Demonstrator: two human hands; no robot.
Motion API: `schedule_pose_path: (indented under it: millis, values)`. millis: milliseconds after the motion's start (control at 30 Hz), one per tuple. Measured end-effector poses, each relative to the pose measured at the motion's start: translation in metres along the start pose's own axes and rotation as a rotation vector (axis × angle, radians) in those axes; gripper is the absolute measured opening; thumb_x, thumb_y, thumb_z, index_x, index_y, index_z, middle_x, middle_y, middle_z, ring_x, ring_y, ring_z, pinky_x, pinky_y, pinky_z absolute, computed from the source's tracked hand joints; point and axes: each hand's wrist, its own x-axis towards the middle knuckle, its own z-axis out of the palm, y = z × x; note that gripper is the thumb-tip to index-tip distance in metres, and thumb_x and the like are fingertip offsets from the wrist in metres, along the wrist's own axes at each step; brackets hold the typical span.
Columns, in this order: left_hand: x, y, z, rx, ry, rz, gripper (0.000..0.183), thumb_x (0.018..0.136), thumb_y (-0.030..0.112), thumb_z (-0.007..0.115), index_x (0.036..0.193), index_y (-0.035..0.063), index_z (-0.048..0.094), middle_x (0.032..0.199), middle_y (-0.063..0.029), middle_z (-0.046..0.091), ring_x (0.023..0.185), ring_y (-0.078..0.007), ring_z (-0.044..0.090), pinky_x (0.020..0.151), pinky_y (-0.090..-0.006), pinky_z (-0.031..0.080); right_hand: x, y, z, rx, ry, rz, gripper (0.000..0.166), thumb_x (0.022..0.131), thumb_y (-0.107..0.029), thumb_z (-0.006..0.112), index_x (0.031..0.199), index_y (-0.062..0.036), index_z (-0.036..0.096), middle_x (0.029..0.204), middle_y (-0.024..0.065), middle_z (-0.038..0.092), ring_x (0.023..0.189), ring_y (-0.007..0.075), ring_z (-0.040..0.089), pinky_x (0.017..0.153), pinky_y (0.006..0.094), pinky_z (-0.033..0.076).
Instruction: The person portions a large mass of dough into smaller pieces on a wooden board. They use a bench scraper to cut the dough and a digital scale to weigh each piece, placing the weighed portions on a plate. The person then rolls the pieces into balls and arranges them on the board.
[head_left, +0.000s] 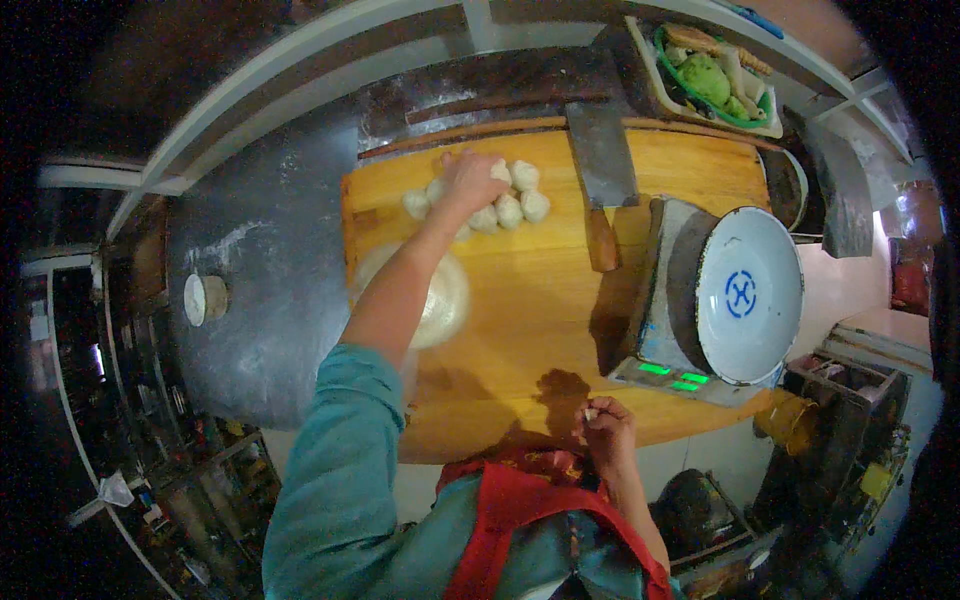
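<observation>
My left hand reaches over a cluster of dough balls on the far part of the wooden board. Its fingers touch or cover some of the balls, and whether one is gripped is hidden. Beneath my left forearm lies a large, smooth, pale rounded mass, seemingly dough, partly covered by the arm. Close to my body, above the board's near edge, my right hand is curled with a small pale piece of dough between its fingers.
A digital scale carries a white enamel basin on the right. Left of it lies a cleaver. A long rolling pin runs along the board's far edge. Vegetables fill a green basket. A small tub stands far left.
</observation>
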Motion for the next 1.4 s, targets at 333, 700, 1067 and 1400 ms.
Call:
schedule_pose_path:
  millis: [333,700,1067,1400]
  values:
    - [-0.022,0.000,-0.020,-0.036,0.170,0.106,0.041,0.080,0.034,0.059,0.114,0.0115,0.058,0.096,-0.0131,0.064,0.107,-0.0355,0.048,0.091,-0.0474,0.036,-0.001,-0.013,0.014,0.065,-0.090,0.119,0.018,0.079,-0.016,0.056,0.091,-0.0031,0.053,0.076,0.0079,0.056,0.062,0.0219,0.055,0.055,0.0314,0.046]
    - [-0.185,0.229,0.020,-1.098,0.000,-0.128,0.032,0.091,0.020,0.051,0.118,0.0023,0.054,0.113,-0.0132,0.057,0.108,-0.0238,0.053,0.092,-0.0338,0.041,0.007,-0.149,-0.247,0.060,0.505,-0.498,0.038,0.087,-0.042,0.055,0.108,-0.0112,0.050,0.059,-0.0014,0.041,0.050,0.0124,0.041,0.048,0.0282,0.037]
    - [-0.296,0.255,0.036,-1.357,0.195,-0.672,0.023,0.092,0.019,0.050,0.106,0.0038,0.060,0.094,-0.0089,0.061,0.087,-0.0155,0.056,0.075,-0.0307,0.045,-0.006,-0.076,-0.257,-0.223,0.121,-0.011,0.029,0.090,-0.029,0.045,0.103,-0.0036,0.053,0.087,0.0070,0.058,0.074,0.0224,0.058,0.058,0.0389,0.049]
    - [-0.531,0.205,0.079,-1.199,0.518,-0.587,0.023,0.089,0.015,0.051,0.109,0.0053,0.058,0.094,-0.0104,0.063,0.082,-0.0231,0.059,0.069,-0.0328,0.048,-0.026,0.073,-0.065,-0.793,-0.386,0.366,0.028,0.088,-0.020,0.049,0.106,0.0016,0.053,0.093,0.0107,0.059,0.085,0.0229,0.058,0.074,0.0357,0.049]
